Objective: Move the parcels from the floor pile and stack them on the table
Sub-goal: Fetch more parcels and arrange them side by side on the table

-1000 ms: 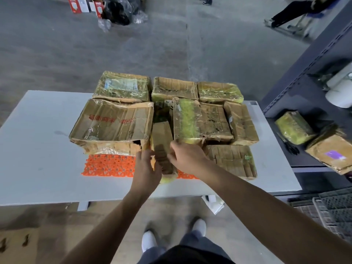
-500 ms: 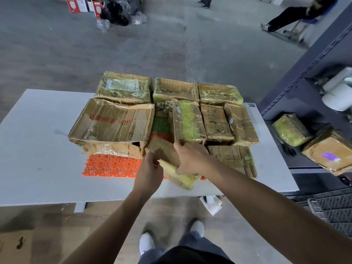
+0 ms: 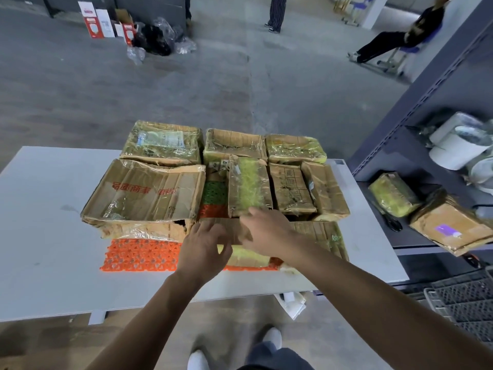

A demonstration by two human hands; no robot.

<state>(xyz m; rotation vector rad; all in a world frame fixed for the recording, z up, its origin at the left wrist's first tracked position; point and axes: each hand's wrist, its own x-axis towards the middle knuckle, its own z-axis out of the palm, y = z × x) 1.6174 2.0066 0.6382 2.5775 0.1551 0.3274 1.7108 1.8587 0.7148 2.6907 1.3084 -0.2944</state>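
A small brown parcel (image 3: 236, 235) with a yellow side lies flat across the orange mat (image 3: 138, 256) at the front of the white table (image 3: 53, 209). My left hand (image 3: 205, 247) rests on its left end with the fingers spread. My right hand (image 3: 266, 231) grips its right end, fingers over the top and thumb at the near edge. Several tape-wrapped parcels fill the mat behind, among them a large crushed box (image 3: 144, 193) at the left and a green-striped parcel (image 3: 249, 186) just beyond my right hand. Another flat parcel (image 3: 322, 236) lies to the right.
A grey shelf unit (image 3: 400, 161) stands at the right with two parcels (image 3: 392, 194) and white rolls (image 3: 453, 153) on it. Grey plastic crates (image 3: 464, 297) sit on the floor below. Boxes and bags (image 3: 154, 38) lie far back, where people stand and sit.
The small parcel stood on end in the gap between the boxes. Both hands pulled it out, turned it, and it now lies flat crosswise at the front of the mat.
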